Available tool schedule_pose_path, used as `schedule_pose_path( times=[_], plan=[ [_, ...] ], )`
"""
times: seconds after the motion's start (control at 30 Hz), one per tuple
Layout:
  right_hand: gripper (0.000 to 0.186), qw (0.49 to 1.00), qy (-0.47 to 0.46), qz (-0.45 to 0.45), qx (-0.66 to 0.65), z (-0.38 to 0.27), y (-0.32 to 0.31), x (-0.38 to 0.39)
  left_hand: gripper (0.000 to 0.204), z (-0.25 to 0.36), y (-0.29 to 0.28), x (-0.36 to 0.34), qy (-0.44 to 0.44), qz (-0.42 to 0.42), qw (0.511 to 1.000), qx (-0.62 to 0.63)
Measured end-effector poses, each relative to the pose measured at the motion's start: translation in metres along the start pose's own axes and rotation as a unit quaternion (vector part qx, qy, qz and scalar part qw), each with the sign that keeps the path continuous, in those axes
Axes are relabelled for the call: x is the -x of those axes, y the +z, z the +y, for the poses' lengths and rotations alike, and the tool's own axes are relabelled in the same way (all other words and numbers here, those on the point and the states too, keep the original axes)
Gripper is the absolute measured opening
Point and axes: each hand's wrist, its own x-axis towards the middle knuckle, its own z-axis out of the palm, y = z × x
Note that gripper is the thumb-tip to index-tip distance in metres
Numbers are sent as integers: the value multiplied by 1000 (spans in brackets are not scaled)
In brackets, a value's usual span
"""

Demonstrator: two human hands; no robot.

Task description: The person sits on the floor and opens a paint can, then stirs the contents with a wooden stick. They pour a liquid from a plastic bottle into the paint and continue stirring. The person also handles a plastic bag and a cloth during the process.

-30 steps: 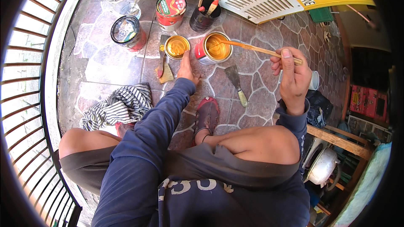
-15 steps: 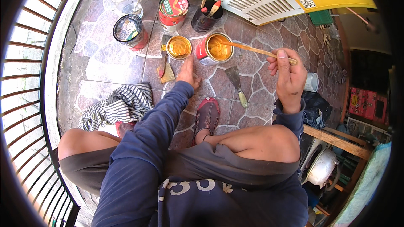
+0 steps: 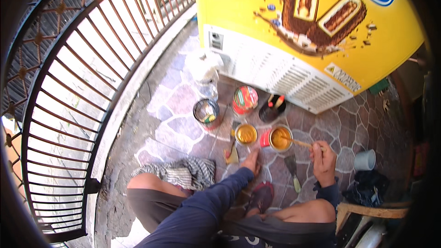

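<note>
My right hand (image 3: 323,161) is closed around the outer end of a thin wooden stick (image 3: 301,143). The stick's other end dips into golden paint in a red paint can (image 3: 265,138). My left hand (image 3: 251,161) is low beside the floor, fingers stretched toward the gap between that can and a smaller round tin (image 3: 245,134) with a golden inside. It holds nothing that I can see; whether it touches either one I cannot tell. Left of it lies a paintbrush (image 3: 231,155) with pale bristles. A putty knife (image 3: 292,171) lies between my hands.
Behind stand a dark-rimmed can (image 3: 206,114), a red can (image 3: 245,100) and a black container (image 3: 272,109) with handles in it. A striped cloth (image 3: 193,174) lies by my left knee. A yellow-and-white freezer (image 3: 294,71) stands beyond, a metal railing (image 3: 87,92) left, a white tub (image 3: 364,160) right.
The view has swung up and to the left, so more freezer and railing show. Against the cans, both hands are in nearly the same places; the stick stays in the paint.
</note>
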Motion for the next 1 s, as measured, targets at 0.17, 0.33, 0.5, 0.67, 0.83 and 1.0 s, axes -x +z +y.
schedule_pose_path(
  times=[0.17,0.33,0.5,0.67,0.83,1.0],
  plan=[
    [25,1000,-10,1,-5,4,1,-1,80,-5,1,-6,0,11,1000,-18],
    [25,1000,-1,-8,11,9,2,1,74,-4,2,-6,-25,2,1000,-17],
    [23,999,31,-38,8,10,2,1,72,7,-6,-4,-35,4,999,-19],
    [21,999,16,-41,10,16,1,2,69,9,-11,-8,-27,21,999,-19],
    [20,999,32,-38,-8,33,5,10,68,0,-9,-8,1,74,997,-8],
    [20,998,44,-48,7,47,10,16,68,6,-11,-8,24,79,996,-25]
  ],
)
